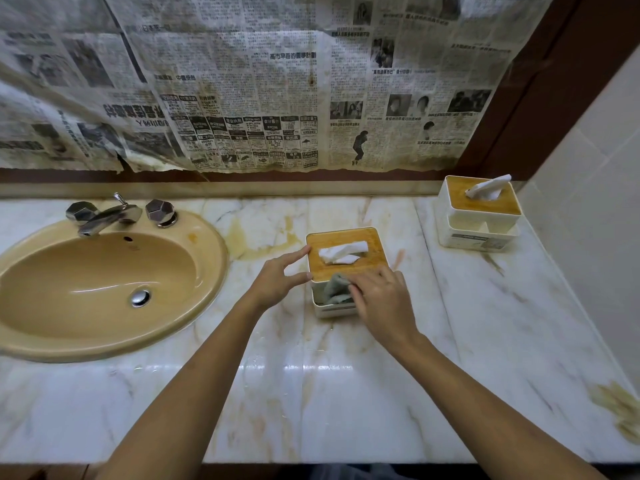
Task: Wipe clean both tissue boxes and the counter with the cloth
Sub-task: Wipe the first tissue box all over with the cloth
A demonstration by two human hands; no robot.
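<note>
A white tissue box with a wooden lid (346, 252) stands mid-counter, a tissue poking from its slot. My left hand (277, 280) touches the box's left edge with forefinger and thumb spread. My right hand (381, 299) holds a grey cloth (335, 289) against the box's front compartment. A second tissue box (481, 213) of the same kind stands at the back right corner. The marble counter (311, 393) bears yellowish stains.
A tan oval sink (104, 282) with a chrome tap (104, 216) fills the left of the counter. Newspaper (242, 81) covers the wall behind. A tiled wall (595, 202) bounds the right side. A brownish stain (620, 410) marks the counter's near right.
</note>
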